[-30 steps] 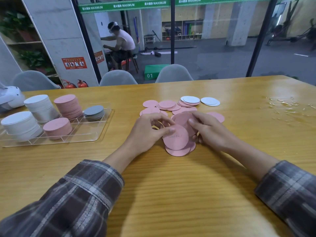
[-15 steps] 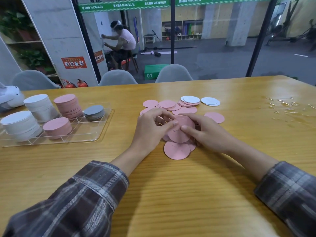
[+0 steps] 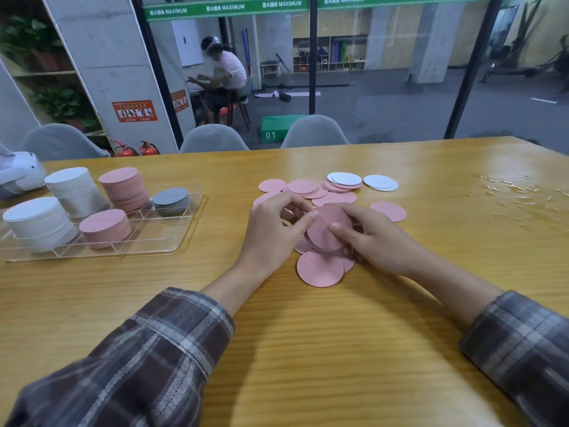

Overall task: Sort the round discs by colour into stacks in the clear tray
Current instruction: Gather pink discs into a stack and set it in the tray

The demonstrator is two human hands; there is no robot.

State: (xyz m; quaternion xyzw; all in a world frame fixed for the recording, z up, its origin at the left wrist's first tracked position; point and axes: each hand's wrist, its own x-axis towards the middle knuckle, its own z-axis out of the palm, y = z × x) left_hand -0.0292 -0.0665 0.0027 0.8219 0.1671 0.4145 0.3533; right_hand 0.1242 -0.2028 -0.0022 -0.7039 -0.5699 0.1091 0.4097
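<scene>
Wooden table with a wet patch, three grey chairs, two red fire extinguishers, a green box

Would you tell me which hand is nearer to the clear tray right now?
Left. The left hand is right of the clear tray, apart from it; the right hand is farther right, across the pink disc both hold.

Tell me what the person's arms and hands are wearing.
Both arms wear long plaid flannel sleeves, dark grey-brown crossed with pale stripes: left sleeve, right sleeve. The cuffs end short of the wrists. The left hand and right hand are bare: no gloves, and no watch or ring in view.
</scene>
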